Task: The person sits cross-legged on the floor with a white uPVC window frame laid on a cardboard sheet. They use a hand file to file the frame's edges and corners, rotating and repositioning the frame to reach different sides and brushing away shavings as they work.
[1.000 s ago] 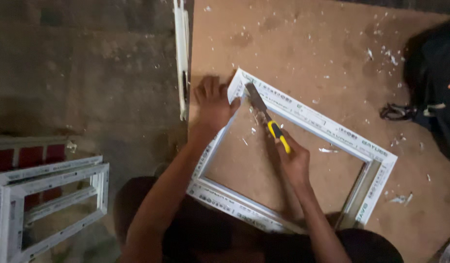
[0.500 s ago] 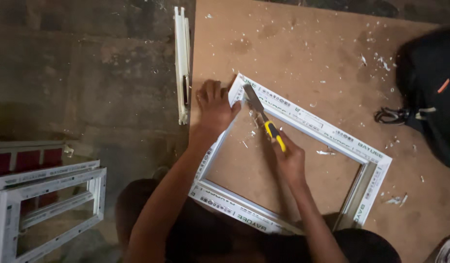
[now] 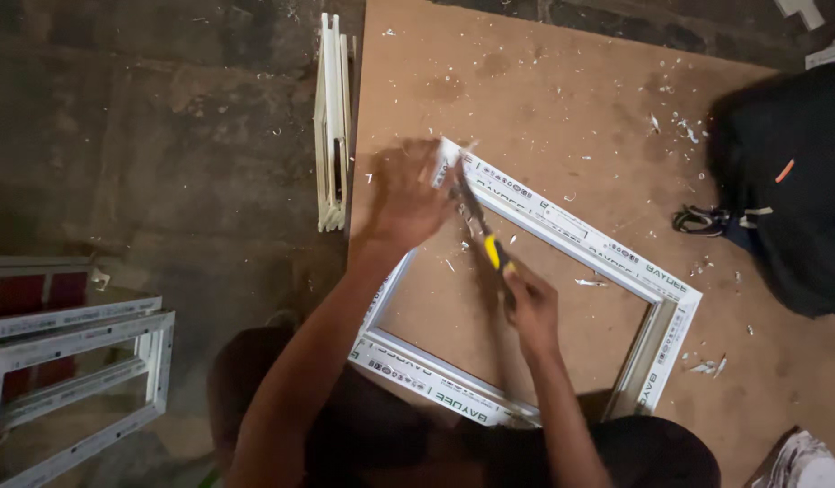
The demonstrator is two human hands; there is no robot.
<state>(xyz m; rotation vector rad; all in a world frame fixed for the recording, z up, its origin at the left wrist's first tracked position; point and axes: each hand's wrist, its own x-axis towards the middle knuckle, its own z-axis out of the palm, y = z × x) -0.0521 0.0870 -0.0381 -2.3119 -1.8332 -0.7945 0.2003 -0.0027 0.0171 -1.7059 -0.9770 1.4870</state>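
I look down on a white rectangular plastic window frame lying flat on a brown fibreboard sheet on the floor. My left hand presses down on the frame's far left corner; it is blurred, the fingers look spread over the profile rather than wrapped round it, so I take them as open and flat. My right hand sits inside the frame's opening, near the middle, with its fingers closed tight around the yellow-and-black handle of a utility knife. The knife's blade end points far and left, reaching the same far left corner just beside my left hand; whether the tip touches the plastic I cannot tell.

Small white plastic shavings are scattered over the sheet, thickest toward the far right, with a few more near the frame's right corner. To the left of the sheet, on the dark concrete floor, a bundle of short white plastic profile lengths lies along the sheet's left edge, just beside it. At the near left stands a stack of further white frames, well apart from my hands. On the right, a black bag with straps rests partly on the sheet.
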